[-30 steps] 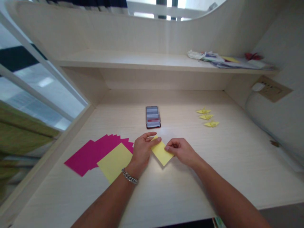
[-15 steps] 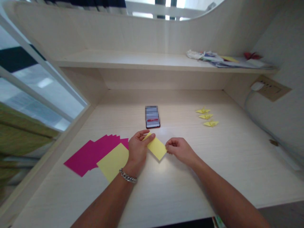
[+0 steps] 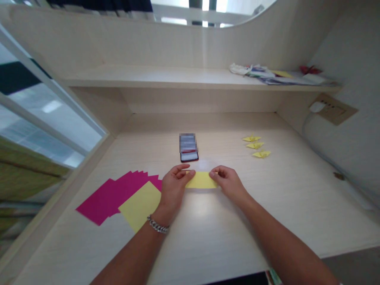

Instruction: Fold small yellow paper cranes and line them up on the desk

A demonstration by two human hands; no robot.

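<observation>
A folded piece of yellow paper [image 3: 202,180] is stretched level between my two hands, just above the desk. My left hand [image 3: 177,180] pinches its left end, thumb on top, with a bracelet around the wrist. At the other end, the thumb and fingers of my right hand [image 3: 227,180] are closed on the paper. Beside my left forearm lies a flat yellow sheet [image 3: 141,204], partly covering a fan of magenta sheets [image 3: 103,200]. Beyond my hands a phone [image 3: 189,147] lies face up, its screen pixelated.
Three folded yellow paper figures [image 3: 255,146] sit in a column at the right of the desk [image 3: 208,241]. A shelf [image 3: 148,78] crosses the back and bears papers [image 3: 276,75] and a red folded figure [image 3: 310,70]. A plugged-in cable [image 3: 317,146] runs down the right wall.
The yellow paper has turned from a diamond-like slant to a level strip. My right hand has moved up slightly and now pinches its right end; my left hand keeps its hold.
</observation>
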